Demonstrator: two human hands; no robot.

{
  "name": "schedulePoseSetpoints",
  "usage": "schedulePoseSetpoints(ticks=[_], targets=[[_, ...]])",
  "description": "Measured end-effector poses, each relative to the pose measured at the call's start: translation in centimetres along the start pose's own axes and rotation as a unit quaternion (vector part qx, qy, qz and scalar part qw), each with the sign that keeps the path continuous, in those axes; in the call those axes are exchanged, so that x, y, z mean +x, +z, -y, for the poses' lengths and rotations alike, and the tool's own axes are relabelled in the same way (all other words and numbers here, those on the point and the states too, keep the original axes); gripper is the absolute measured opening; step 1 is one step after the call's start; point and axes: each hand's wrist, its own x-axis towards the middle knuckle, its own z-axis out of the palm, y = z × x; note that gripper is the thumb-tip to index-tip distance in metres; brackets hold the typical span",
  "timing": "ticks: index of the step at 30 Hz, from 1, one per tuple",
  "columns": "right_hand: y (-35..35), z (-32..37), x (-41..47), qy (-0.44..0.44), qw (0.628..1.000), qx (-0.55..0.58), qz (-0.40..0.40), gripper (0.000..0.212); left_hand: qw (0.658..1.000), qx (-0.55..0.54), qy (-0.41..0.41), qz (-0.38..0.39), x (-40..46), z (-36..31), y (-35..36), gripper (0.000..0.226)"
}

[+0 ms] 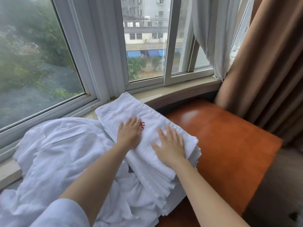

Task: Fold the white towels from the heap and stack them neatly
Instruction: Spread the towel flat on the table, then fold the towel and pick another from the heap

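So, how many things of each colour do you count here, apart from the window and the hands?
White: 3 (stack of folded towels, heap of unfolded towels, sheer curtain)
Brown: 1 (curtain)
Orange-brown: 1 (table)
Red: 1 (stitched mark)
Total: 6

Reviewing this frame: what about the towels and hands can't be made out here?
Head view only:
- Red mark on the top towel: partly covered by the left hand, unreadable.
- Stack count: edges blur together.
- Heap: cut off by the frame's lower left edge; separate towels indistinguishable.
- Towel under the right hand: hidden.
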Motion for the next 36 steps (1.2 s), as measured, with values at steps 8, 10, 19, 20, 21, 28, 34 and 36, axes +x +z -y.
schedulePoseSetpoints(ticks=[8,10,19,20,21,28,34,36], targets=[[3.5,-2.0,0.6,0.017,0.999,-0.037,-0.005,0.072,0.997,0.063,-0.041,0.004,0.0,-0.2,2.2,0.059],[3.5,-2.0,0.9,0.013,0.999,-0.036,0.008,0.071,0.993,0.083,-0.080,-0.006,-0.2,-0.4,2.4,0.058],[-0.2,2.2,-1.2,-0.001,0.998,0.027,0.061,0.062,0.994,0.057,-0.092,0.001,-5.0,0.8,-1.9,0.047],[-0.4,3.1,-1.8,-0.021,0.997,0.037,0.065,0.061,0.992,0.067,-0.104,-0.004,-6.3,1.5,-2.5,0.049],[-0.4,4.0,-2.4,-0.043,0.996,0.044,0.069,0.060,0.991,0.073,-0.115,-0.004,-7.5,2.2,-3.1,0.054],[1.5,10.1,-5.7,-0.091,0.993,0.045,0.063,0.052,0.960,0.109,-0.246,-0.070,-15.4,8.2,-6.7,0.054],[4.2,12.0,-7.2,-0.111,0.982,0.098,0.116,0.049,0.912,0.014,-0.410,-0.014,-18.9,11.1,-5.4,0.052],[4.7,12.1,-7.4,-0.104,0.982,0.096,0.121,0.053,0.926,0.031,-0.373,-0.054,-19.3,11.5,-5.7,0.029]])
